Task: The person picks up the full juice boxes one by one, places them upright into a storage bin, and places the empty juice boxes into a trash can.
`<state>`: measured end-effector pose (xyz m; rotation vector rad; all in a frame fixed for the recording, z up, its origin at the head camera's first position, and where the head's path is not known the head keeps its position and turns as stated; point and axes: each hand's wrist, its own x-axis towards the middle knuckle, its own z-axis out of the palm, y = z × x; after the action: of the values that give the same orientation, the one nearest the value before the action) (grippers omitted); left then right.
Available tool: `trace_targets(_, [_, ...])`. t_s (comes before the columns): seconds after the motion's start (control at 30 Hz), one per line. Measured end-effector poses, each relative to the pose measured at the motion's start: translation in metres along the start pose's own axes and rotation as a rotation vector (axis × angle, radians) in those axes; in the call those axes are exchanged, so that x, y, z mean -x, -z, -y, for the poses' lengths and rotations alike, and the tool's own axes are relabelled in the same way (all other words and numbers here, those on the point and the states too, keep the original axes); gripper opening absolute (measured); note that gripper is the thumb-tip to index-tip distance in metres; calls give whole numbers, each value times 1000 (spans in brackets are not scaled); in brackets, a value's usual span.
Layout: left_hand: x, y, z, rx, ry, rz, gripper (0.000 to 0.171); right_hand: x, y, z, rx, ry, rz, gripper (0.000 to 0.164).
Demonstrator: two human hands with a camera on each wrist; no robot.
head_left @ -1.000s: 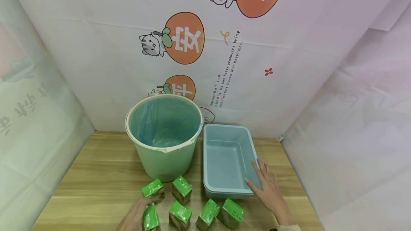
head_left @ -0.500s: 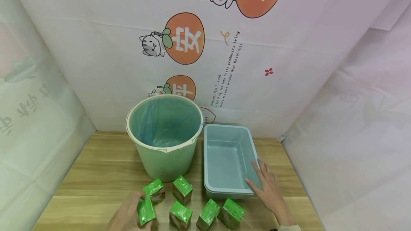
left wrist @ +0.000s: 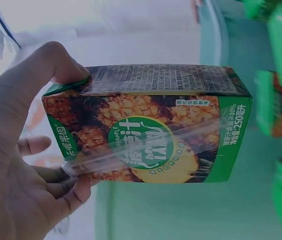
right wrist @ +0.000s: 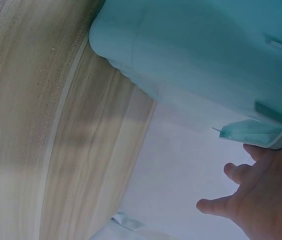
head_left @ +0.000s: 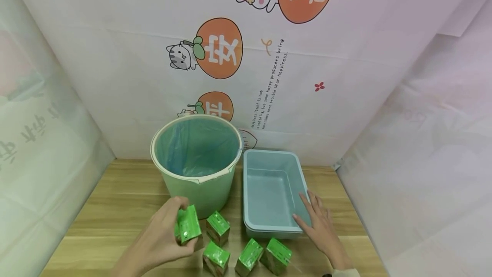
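My left hand point(head_left: 163, 232) grips a green pineapple juice box point(head_left: 189, 224), held in front of the round bin. In the left wrist view the juice box point(left wrist: 146, 130) lies sideways, with the thumb on its upper edge, fingers beneath and a wrapped straw across its front. Behind it, another green box is mostly hidden. My right hand point(head_left: 322, 230) rests at the right rim of the light-blue rectangular tub point(head_left: 265, 228), fingers spread and fairly straight. The right wrist view has that hand point(right wrist: 271, 195) against the rim, its fingers extended outside the wall.
More juice boxes stand on the wooden table point(head_left: 103, 217): one point(head_left: 218, 228) by the bin, one point(head_left: 216, 258) nearer, and two point(head_left: 249, 257) before the tub. A pale green round bin point(head_left: 201, 193) with a bag liner stands left of the tub. A printed white cloth point(head_left: 127, 76) hangs behind.
My left hand has gripped the nearest left juice box and lifted it up and forward, tilting it, so it now covers the box behind. The right hand has stayed at the tub's rim.
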<state>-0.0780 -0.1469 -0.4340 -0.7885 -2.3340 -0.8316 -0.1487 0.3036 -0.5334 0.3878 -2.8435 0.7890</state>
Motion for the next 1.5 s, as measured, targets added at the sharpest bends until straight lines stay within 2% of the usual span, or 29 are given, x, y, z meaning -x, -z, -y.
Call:
trace_targets(0.2, [-48, -16, -13, 45, -4, 64, 68, -1, 0, -2, 9, 0, -1, 74])
trace_targets(0.3, [-72, -31, -17, 93, -2, 112, 64, -1, -1, -2, 9, 1, -1, 74])
trace_targets(0.47, [-109, -63, -21, 161, -54, 184, 55, 0, -2, -2, 9, 16, -21, 73])
trace_targets(0.63, [-135, -100, -23, 177, -93, 239, 52, 1, -3, -1, 14, 26, -36, 73])
trace_targets(0.83, [-158, -142, -23, 206, -81, 312, 51, 0, -4, -2, 18, 6, -15, 75])
trace_targets(1.0, [-169, -177, -23, 225, -14, 393, 55, 0, -3, -3, 24, -5, -15, 75])
trace_targets(1.17, [-163, -214, -20, 228, 52, 459, 64, 3, -3, -1, 24, 12, -36, 74])
trace_targets(1.33, [-151, -245, -20, 208, 29, 511, 66, 5, -3, 1, 20, 13, -40, 73])
trace_targets(1.5, [-147, -264, -24, 200, 21, 553, 70, 3, -1, 1, 11, -5, -35, 75])
